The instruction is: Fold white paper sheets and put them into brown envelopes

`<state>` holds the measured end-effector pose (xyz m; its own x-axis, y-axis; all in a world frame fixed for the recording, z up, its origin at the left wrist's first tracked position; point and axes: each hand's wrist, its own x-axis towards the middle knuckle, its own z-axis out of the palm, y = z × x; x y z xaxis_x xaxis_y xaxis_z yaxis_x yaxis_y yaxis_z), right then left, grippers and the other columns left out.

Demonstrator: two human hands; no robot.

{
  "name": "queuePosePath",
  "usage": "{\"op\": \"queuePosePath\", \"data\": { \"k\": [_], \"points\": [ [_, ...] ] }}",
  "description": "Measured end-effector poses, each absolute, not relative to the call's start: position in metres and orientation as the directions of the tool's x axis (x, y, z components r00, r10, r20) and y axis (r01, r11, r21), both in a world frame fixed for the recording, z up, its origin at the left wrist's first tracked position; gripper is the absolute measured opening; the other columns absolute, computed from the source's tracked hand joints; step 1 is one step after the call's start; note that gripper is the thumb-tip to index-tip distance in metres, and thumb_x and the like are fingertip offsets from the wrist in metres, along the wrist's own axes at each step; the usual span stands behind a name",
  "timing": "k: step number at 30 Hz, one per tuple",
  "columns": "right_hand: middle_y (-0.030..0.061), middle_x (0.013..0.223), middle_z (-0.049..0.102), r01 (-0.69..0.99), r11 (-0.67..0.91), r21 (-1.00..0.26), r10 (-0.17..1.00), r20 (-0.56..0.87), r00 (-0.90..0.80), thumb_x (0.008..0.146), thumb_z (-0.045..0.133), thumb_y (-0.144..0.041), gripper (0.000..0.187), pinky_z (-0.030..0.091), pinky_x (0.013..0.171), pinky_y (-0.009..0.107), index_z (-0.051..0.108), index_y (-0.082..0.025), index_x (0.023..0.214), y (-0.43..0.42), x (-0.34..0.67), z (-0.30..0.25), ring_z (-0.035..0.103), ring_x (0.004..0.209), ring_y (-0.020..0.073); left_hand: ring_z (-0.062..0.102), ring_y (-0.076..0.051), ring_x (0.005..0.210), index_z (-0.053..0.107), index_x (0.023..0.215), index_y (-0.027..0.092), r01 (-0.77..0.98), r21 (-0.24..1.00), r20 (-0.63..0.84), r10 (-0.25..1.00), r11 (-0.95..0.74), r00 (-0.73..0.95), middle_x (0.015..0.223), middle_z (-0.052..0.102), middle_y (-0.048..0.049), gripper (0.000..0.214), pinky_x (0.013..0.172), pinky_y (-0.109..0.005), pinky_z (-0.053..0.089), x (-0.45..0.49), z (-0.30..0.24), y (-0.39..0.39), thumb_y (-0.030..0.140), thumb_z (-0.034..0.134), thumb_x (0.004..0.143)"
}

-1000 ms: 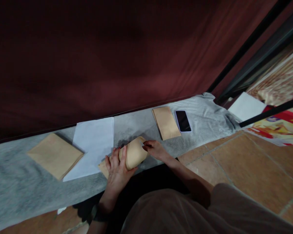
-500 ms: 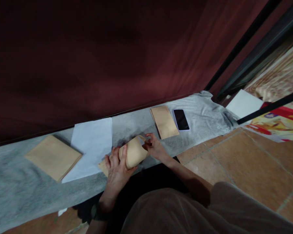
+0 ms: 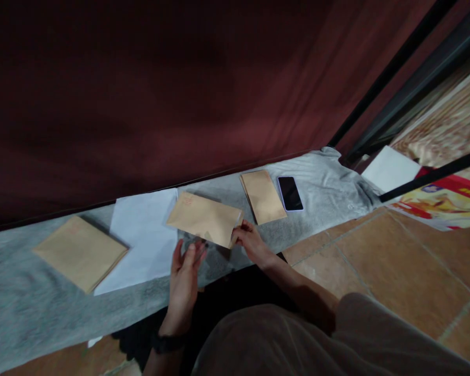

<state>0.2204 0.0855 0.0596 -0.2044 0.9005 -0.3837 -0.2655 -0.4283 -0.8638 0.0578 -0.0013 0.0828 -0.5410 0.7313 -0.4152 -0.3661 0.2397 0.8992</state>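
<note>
A brown paper envelope (image 3: 203, 215) with red print at its far left corner is tilted above the grey cloth. My right hand (image 3: 250, 241) pinches its right end between thumb and fingers. Just below the envelope's left part is my left hand (image 3: 187, 274), fingers apart and holding nothing. White paper sheets (image 3: 144, 243) lie left of the envelope. A stack of brown envelopes (image 3: 81, 253) partly covers those sheets at the left. Another small stack of envelopes (image 3: 263, 197) lies to the right, beside a dark-screened phone (image 3: 290, 193).
The grey cloth (image 3: 141, 308) covers a long narrow surface against a dark red curtain (image 3: 160, 94). Black poles (image 3: 434, 180) stand at the right, near a white sheet (image 3: 391, 168) and a red and yellow printed package (image 3: 442, 201). Brown tiles (image 3: 395, 261) cover the floor.
The envelope was curled under my left hand; now it is flat and turned, lifted toward the curtain. My left hand has let go and drawn back, while my right hand keeps hold.
</note>
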Motion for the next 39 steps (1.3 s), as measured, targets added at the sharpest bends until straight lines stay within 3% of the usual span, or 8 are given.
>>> {"op": "queuePosePath", "data": {
  "k": [2, 5, 15, 20, 23, 27, 33, 39],
  "points": [
    [-0.0019, 0.078, 0.074, -0.343, -0.460, -0.819, 0.887, -0.412, -0.208, 0.061, 0.068, -0.028, 0.025, 0.055, 0.065, 0.029, 0.067, -0.024, 0.085, 0.080, 0.215, 0.061, 0.068, 0.071, 0.0188, 0.071, -0.027, 0.108, 0.065, 0.114, 0.021, -0.617, 0.737, -0.574, 0.736, 0.275, -0.358, 0.113, 0.073, -0.0089, 0.052, 0.098, -0.047, 0.056, 0.069, 0.081, 0.009, 0.041, 0.087, 0.071],
    [-0.0018, 0.079, 0.074, -0.400, -0.489, -0.775, 0.872, -0.438, -0.217, 0.059, 0.071, -0.027, 0.029, 0.056, 0.066, 0.030, 0.069, -0.022, 0.087, 0.074, 0.212, 0.063, 0.069, 0.073, 0.0202, 0.073, -0.020, 0.088, 0.065, 0.086, 0.019, -0.695, 0.670, -0.601, 0.740, 0.259, -0.303, 0.096, 0.075, -0.0032, 0.039, 0.080, -0.037, 0.060, 0.081, 0.077, 0.023, 0.027, 0.091, 0.059],
    [-0.0008, 0.084, 0.071, -0.164, -0.399, -0.902, 0.905, -0.359, -0.227, 0.074, 0.071, -0.042, 0.028, 0.059, 0.064, 0.032, 0.068, -0.026, 0.096, 0.075, 0.231, 0.046, 0.068, 0.075, 0.0201, 0.070, -0.021, 0.077, 0.066, 0.083, 0.018, -0.422, 0.839, -0.509, 0.770, 0.344, -0.386, 0.084, 0.074, -0.0033, 0.035, 0.064, -0.028, 0.053, 0.061, 0.062, 0.036, 0.032, 0.081, 0.055],
    [0.0085, 0.114, 0.071, 0.223, 0.039, -0.974, 0.989, 0.006, -0.146, 0.091, 0.056, -0.034, 0.034, 0.058, 0.094, 0.042, 0.063, -0.024, 0.122, 0.075, 0.245, 0.034, 0.069, 0.106, 0.0243, 0.069, -0.023, 0.083, 0.064, 0.097, 0.018, -0.094, 0.920, -0.383, 0.823, 0.380, -0.419, 0.088, 0.073, -0.0054, 0.032, 0.071, -0.032, 0.054, 0.046, 0.057, 0.039, 0.029, 0.066, 0.067],
    [0.0096, 0.137, 0.064, 0.420, 0.366, -0.831, 0.905, 0.211, -0.371, 0.098, 0.048, -0.024, 0.038, 0.047, 0.113, 0.045, 0.061, -0.024, 0.134, 0.077, 0.249, 0.034, 0.059, 0.130, 0.0233, 0.069, -0.023, 0.080, 0.060, 0.113, 0.017, 0.128, 0.901, -0.324, 0.839, 0.415, -0.438, 0.088, 0.072, -0.0050, 0.039, 0.072, -0.034, 0.053, 0.039, 0.055, 0.037, 0.026, 0.059, 0.075],
    [0.0071, 0.149, 0.058, 0.477, 0.640, -0.603, 0.715, 0.240, -0.657, 0.100, 0.050, -0.021, 0.043, 0.039, 0.120, 0.048, 0.058, -0.025, 0.143, 0.076, 0.246, 0.032, 0.052, 0.139, 0.0232, 0.069, -0.026, 0.078, 0.055, 0.129, 0.017, 0.357, 0.804, -0.259, 0.821, 0.475, -0.509, 0.084, 0.069, -0.0045, 0.050, 0.076, -0.037, 0.054, 0.033, 0.054, 0.031, 0.025, 0.060, 0.080],
    [0.0080, 0.151, 0.056, 0.547, 0.687, -0.479, 0.699, 0.228, -0.678, 0.101, 0.051, -0.022, 0.044, 0.038, 0.121, 0.051, 0.057, -0.024, 0.145, 0.071, 0.240, 0.029, 0.052, 0.140, 0.0263, 0.049, -0.036, 0.138, 0.055, 0.139, 0.019, 0.728, 0.666, 0.169, 0.918, 0.163, -0.360, 0.141, 0.058, -0.0190, 0.048, 0.115, -0.053, 0.036, 0.043, 0.056, 0.042, 0.031, 0.054, 0.093],
    [0.0092, 0.151, 0.056, 0.548, 0.688, -0.476, 0.690, 0.197, -0.696, 0.100, 0.050, -0.022, 0.045, 0.037, 0.121, 0.052, 0.055, -0.023, 0.144, 0.072, 0.239, 0.033, 0.052, 0.139, 0.0266, 0.019, -0.031, 0.157, 0.035, 0.156, 0.010, 0.864, 0.497, 0.211, 0.977, -0.080, -0.031, 0.166, 0.032, -0.0171, 0.060, 0.128, -0.053, 0.012, 0.047, 0.040, 0.118, 0.036, 0.039, 0.102]
  ]
}}
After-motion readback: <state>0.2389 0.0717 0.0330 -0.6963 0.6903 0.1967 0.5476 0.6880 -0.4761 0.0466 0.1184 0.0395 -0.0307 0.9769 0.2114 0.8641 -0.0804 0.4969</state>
